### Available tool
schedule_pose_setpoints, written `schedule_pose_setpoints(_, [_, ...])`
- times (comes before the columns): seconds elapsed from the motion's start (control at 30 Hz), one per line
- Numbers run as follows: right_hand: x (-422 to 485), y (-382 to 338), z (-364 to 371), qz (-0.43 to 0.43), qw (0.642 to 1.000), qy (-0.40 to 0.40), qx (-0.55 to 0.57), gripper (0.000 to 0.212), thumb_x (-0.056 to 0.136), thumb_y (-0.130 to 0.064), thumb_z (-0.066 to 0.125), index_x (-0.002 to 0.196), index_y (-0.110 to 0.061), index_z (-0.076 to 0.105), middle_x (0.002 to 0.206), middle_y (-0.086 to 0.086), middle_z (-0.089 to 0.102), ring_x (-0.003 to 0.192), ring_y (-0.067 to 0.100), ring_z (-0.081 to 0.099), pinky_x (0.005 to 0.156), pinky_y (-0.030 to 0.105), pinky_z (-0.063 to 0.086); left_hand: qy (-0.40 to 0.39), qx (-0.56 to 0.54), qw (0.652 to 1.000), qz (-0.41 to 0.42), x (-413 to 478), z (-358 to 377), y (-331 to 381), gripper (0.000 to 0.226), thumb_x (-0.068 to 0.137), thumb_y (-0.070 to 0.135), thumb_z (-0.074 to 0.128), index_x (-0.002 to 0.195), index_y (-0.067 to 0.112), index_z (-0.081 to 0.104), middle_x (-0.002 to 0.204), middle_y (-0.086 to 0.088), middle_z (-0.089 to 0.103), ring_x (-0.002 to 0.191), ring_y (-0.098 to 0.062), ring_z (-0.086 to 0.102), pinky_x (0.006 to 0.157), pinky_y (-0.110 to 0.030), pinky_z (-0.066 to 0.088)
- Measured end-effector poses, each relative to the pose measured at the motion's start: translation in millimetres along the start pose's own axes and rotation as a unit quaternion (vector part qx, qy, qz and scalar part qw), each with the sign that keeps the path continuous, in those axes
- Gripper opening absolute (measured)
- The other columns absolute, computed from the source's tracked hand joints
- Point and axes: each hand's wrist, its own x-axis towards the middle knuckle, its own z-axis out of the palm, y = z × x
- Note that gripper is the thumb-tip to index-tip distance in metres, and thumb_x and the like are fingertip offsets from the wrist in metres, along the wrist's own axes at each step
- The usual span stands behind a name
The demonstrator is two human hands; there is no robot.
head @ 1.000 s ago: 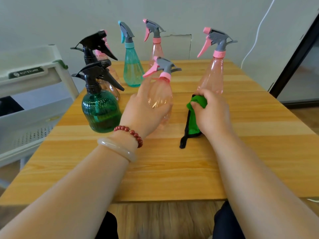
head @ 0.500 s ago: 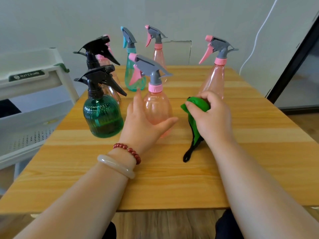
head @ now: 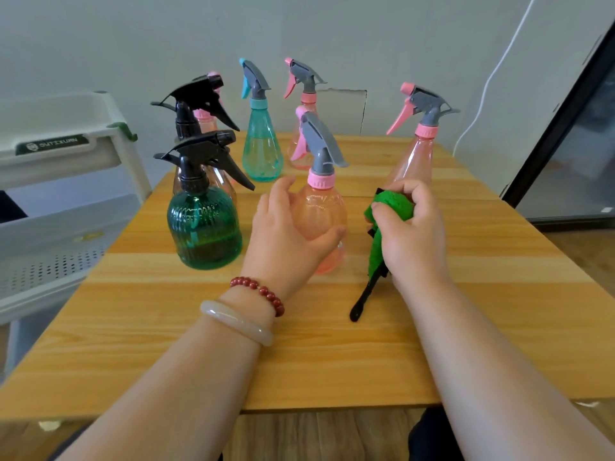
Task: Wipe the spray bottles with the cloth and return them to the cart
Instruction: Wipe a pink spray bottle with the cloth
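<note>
A pink spray bottle (head: 321, 214) with a grey trigger head stands upright on the wooden table (head: 332, 344), and my left hand (head: 283, 237) grips its round body. Just right of it, my right hand (head: 411, 234) holds a bunched green cloth (head: 391, 207) whose black edge trails down onto the table. The cloth is close beside the bottle; I cannot tell whether it touches it. The white cart (head: 63, 181) stands off the table's left edge.
Several other spray bottles stand behind: a dark green one (head: 204, 232) with a black head at left, an amber one behind it, a teal one (head: 261, 154), a pink one at the back, and a tall pink one (head: 414, 158) at right.
The pink bottle in my left hand went from tilted to upright and its nozzle turned away from me. My right hand lifted the cloth slightly and brought it nearer the bottle.
</note>
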Motion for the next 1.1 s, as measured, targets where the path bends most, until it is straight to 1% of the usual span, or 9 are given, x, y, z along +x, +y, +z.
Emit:
schedule_pose_setpoints(0.1, [0.4,0.8,0.2,-0.001,1.000,-0.008,-0.008,0.021,0.083,-0.012,0.066,0.093,-0.028,0.057,0.088,-0.005,0.064,0.080,0.019,0.064,0.067,0.031,0.053,-0.040,-0.050,0.998,-0.001,0.0,-3.4,0.1,0.097,0.077,0.037,0.061,0.155,0.032,0.004,0.143,0.014,0.036,0.138,-0.011,0.034,0.111,-0.042,0.040])
schedule_pose_setpoints(0.23, [0.7,-5.0,-0.5,-0.013,1.000,-0.014,0.008,0.015,0.077,-0.024,0.063,0.090,-0.028,0.057,0.089,-0.005,0.063,0.082,0.016,0.060,0.070,0.029,0.048,0.000,-0.032,0.999,0.006,-0.2,-9.5,12.0,0.110,0.079,0.051,0.073,0.157,0.026,-0.002,0.162,0.008,0.010,0.144,-0.001,0.011,0.115,-0.025,0.016])
schedule_pose_setpoints(0.4, [-0.5,-17.8,1.4,-0.049,0.997,-0.060,0.017,0.020,0.077,-0.023,0.050,0.091,-0.036,0.056,0.103,0.003,0.063,0.098,0.023,0.061,0.081,0.037,0.051,0.071,-0.074,0.992,0.071,11.8,-15.0,35.1,0.087,0.080,0.053,0.070,0.152,0.028,0.027,0.145,0.016,0.041,0.131,0.000,0.041,0.107,-0.025,0.039])
schedule_pose_setpoints(0.53, [1.0,-27.1,-0.8,-0.128,0.991,-0.027,-0.009,0.028,0.087,-0.016,0.069,0.107,-0.032,0.057,0.106,-0.010,0.064,0.098,0.002,0.061,0.081,0.017,0.049,0.060,-0.097,0.988,0.103,21.5,-13.3,43.6,0.047,0.095,0.034,0.060,0.139,0.035,0.043,0.117,0.031,0.051,0.100,0.017,0.053,0.087,-0.006,0.044])
schedule_pose_setpoints(0.63, [8.4,-38.1,-9.2,-0.154,0.988,0.013,0.005,0.026,0.086,-0.022,0.073,0.106,-0.030,0.059,0.106,-0.009,0.066,0.098,0.004,0.062,0.083,0.021,0.051,0.058,-0.135,0.982,0.117,21.4,-16.7,38.7,0.031,0.102,0.018,0.049,0.131,0.025,0.054,0.106,0.018,0.063,0.092,0.002,0.065,0.076,-0.014,0.054])
schedule_pose_setpoints(0.73, [21.1,-55.7,-14.3,-0.191,0.981,0.018,-0.001,0.024,0.086,-0.025,0.072,0.107,-0.031,0.063,0.107,-0.017,0.065,0.103,0.002,0.062,0.088,0.029,0.054,0.054,-0.154,0.979,0.120,17.4,-17.4,35.5,0.027,0.102,0.016,0.048,0.120,0.036,0.051,0.104,0.017,0.064,0.091,-0.006,0.069,0.076,-0.024,0.058])
schedule_pose_setpoints(0.8, [30.1,-68.0,-13.8,-0.256,0.965,0.007,-0.053,0.025,0.087,-0.024,0.069,0.112,-0.024,0.066,0.110,-0.015,0.064,0.107,0.004,0.061,0.094,0.029,0.052,0.056,-0.173,0.978,0.104,17.0,-14.9,33.7,0.020,0.102,0.017,0.049,0.115,0.032,0.051,0.104,0.014,0.065,0.092,-0.004,0.069,0.080,-0.023,0.057])
schedule_pose_setpoints(0.93, [36.6,-75.1,-1.3,-0.389,0.898,-0.026,-0.202,0.026,0.091,-0.012,0.062,0.116,-0.007,0.067,0.110,-0.006,0.062,0.106,0.010,0.055,0.093,0.005,0.031,0.066,-0.188,0.976,0.091,15.4,-8.2,33.5,0.009,0.102,0.019,0.050,0.105,0.027,0.051,0.090,0.014,0.066,0.081,0.009,0.065,0.070,-0.009,0.048])
schedule_pose_setpoints(1.1, [29.4,-60.5,5.0,-0.465,0.837,-0.029,-0.288,0.026,0.091,-0.005,0.061,0.116,-0.003,0.067,0.114,0.009,0.068,0.104,0.030,0.055,0.092,0.021,0.032,0.082,-0.190,0.972,0.113,10.0,-6.1,36.5,0.010,0.103,0.013,0.046,0.103,0.022,0.050,0.087,0.018,0.061,0.077,0.016,0.061,0.066,-0.003,0.044])
